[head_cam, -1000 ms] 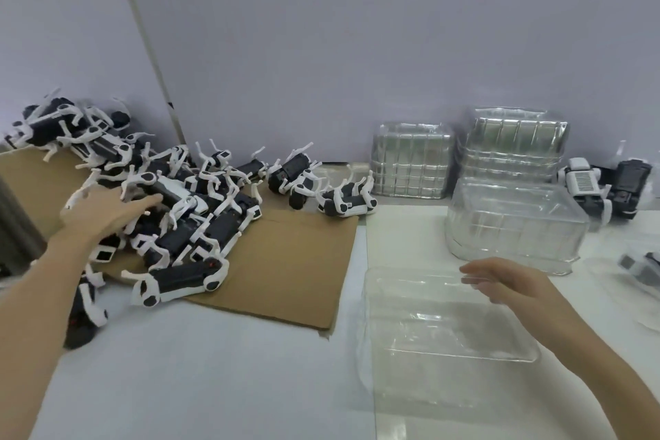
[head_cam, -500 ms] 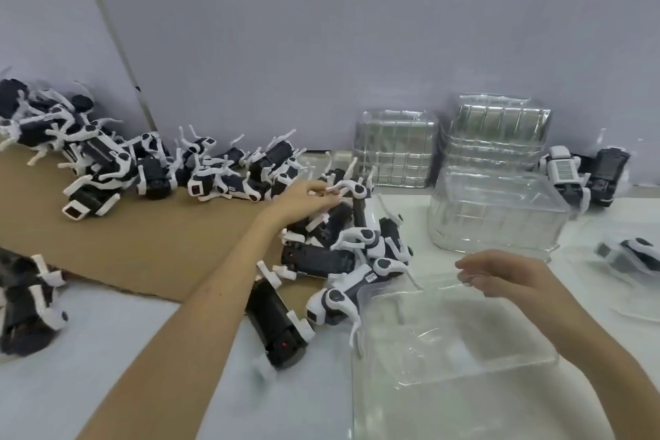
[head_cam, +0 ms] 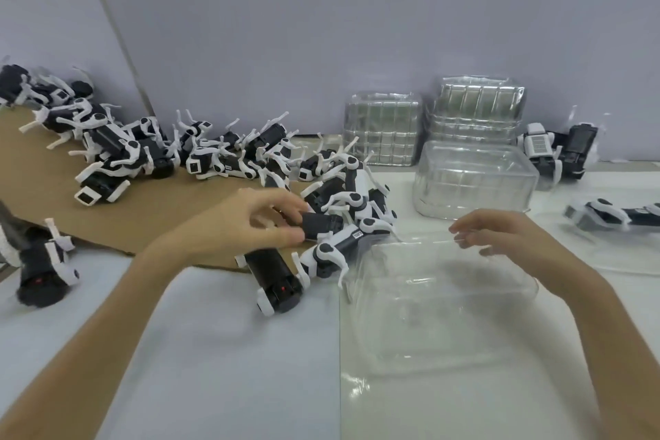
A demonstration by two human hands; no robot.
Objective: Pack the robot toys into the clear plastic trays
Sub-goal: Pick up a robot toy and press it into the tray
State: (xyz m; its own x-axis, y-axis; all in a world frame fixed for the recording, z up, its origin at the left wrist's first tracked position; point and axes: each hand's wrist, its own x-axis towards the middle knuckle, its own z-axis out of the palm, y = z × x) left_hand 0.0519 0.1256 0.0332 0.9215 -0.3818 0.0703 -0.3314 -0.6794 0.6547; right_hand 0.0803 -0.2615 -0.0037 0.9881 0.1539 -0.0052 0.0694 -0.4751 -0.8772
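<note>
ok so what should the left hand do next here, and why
Likely lift the black robot toy that the left hand pinches out of the pile and carry it right into the clear tray. The tray looks empty, it lies just beside the toy, and the right hand is at its far rim.

No text, brand or number can be read with certainty. A white label with dark barcode-like lines is seen on a robot toy [head_cam: 537,145] at the back right of the tabletop [head_cam: 232,350]. A tiny label on a second robot toy [head_cam: 343,243] near the middle is too blurred to be read.
</note>
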